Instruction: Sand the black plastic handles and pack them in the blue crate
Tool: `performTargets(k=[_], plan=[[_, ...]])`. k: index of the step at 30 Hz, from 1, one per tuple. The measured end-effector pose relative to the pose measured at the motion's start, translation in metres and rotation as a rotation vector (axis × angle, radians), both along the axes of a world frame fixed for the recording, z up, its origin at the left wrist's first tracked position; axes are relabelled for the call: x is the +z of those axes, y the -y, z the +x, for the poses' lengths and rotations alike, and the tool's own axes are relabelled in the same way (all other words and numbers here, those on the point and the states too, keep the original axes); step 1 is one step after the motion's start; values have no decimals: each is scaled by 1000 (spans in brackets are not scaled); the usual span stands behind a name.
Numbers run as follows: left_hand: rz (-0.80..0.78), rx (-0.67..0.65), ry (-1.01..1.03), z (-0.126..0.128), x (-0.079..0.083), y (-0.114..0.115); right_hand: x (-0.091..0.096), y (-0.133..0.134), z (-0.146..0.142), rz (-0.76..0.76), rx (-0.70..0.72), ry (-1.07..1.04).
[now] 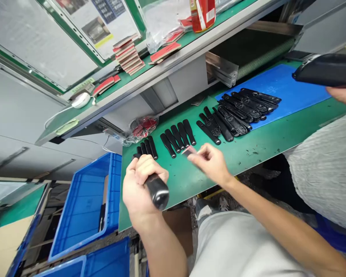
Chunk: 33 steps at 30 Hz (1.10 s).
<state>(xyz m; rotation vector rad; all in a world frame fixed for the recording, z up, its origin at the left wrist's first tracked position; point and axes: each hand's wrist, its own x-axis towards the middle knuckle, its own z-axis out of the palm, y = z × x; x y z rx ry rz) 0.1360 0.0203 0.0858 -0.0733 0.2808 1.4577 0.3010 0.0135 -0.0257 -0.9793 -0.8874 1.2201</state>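
Note:
My left hand (142,184) is wrapped round a black plastic handle (158,192), its rounded end pointing toward me. In my right hand (212,161) a small thin red-and-grey pad (187,151) is pinched between thumb and fingers, blurred by motion and apart from the handle. Just beyond both hands, several black handles (177,137) lie in a row on the green bench top (184,177). Further left is another short row of black handles (147,147), partly behind my left hand. To the right are black handle shells (233,119), some showing their hollow insides.
Red pads (129,55) are stacked on the shelf above, near a red bottle (202,15). A bag of red pieces (144,127) lies at the bench's back. Blue crates (86,200) stand left. At right, a co-worker's hand (344,96) holds a black object over a blue mat (294,88).

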Motion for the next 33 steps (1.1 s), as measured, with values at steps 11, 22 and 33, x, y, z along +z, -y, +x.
performTargets(k=[11, 22, 33], plan=[[101, -137, -100, 4, -32, -12, -11, 55, 23, 230, 279, 28], [-26, -42, -267, 17, -26, -11, 7, 46, 6, 1056, 65, 646], [109, 97, 163, -48, -43, -31, -2, 39, -43, 1327, 189, 717]])
